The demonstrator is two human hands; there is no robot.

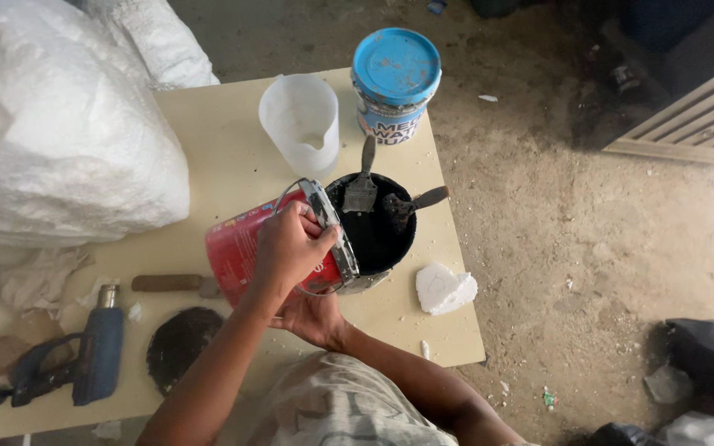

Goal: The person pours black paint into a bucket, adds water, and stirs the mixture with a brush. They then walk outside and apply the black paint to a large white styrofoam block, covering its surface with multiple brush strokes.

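My left hand point(291, 244) grips the open rim of a red tin can point(237, 248) from above. My right hand point(316, 318) supports the can from underneath. The can lies tilted on its side, with its mouth at the edge of a black bucket point(382, 244). Two dirty paintbrushes point(361, 186) point(411, 205) rest in the bucket with their handles sticking out over the far rim. Whether anything flows out of the can is hidden by my left hand. All of it stands on a pale wooden table point(216, 157).
Behind the bucket stand a clear plastic jug point(301, 124) and a tub with a blue lid point(396, 78). A white foam chunk point(444, 289) lies to the right. A blue heat gun point(97, 347), a round black lid point(179, 343) and a large white bag point(51, 124) fill the left side.
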